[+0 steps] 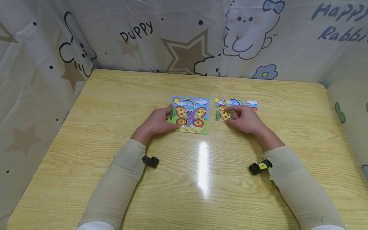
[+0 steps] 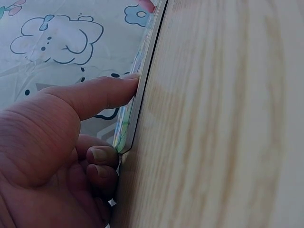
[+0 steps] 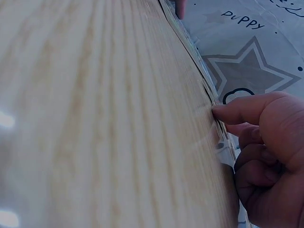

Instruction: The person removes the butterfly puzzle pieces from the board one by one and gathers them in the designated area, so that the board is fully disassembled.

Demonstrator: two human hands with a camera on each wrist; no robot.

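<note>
Sleeves [image 1: 115, 185] reach in over the near side of the bench [image 1: 224, 191], small black wrist cameras [image 1: 151, 161] at the cuffs. Left hand [image 1: 158, 121] holds the picture board [image 1: 190, 115] by its left side and near-left corner, thumb along the near edge. Right hand [image 1: 244, 118]: narrow, thumb and index fingertips close together on a wing piece [image 1: 225, 115]; rest of fingers tucked in.

Step, as judged: lining up a second-row piece of a jigsaw under its top row, with the board as guide. Next move seems to call for nudging that piece into its neighbours and flattening the seam gently, so the pieces above don't slide; board just needs steadying.

Board is flat on the bench, about mid-width, closer to the far edge than the near; butterfly with purple body, orange-yellow wings, sun, rainbow, clouds. Just right of it, apart, lie the top-row pieces [image 1: 236, 101], same sky colours, partly behind the right hand; exact fit there can't be told. Past the far edge: printed curtain [image 1: 187, 57], star and animals.
</note>
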